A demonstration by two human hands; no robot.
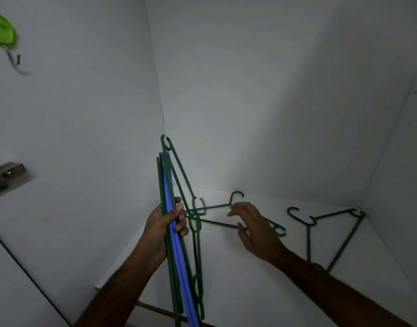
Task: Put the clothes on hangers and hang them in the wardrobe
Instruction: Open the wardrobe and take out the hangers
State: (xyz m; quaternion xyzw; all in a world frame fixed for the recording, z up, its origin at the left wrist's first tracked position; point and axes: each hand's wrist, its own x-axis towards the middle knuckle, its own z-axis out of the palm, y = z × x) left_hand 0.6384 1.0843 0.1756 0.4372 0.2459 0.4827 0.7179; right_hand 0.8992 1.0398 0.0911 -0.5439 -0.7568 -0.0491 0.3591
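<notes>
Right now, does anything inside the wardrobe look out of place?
Yes. Two green hangers lie flat on the shelf instead of hanging, one under the right hand. The left hand grips a bundle of more.

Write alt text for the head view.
The left hand grips a bundle of green and blue plastic hangers upright inside a white wardrobe, while the open right hand reaches over a dark green hanger lying on its shelf.
</notes>
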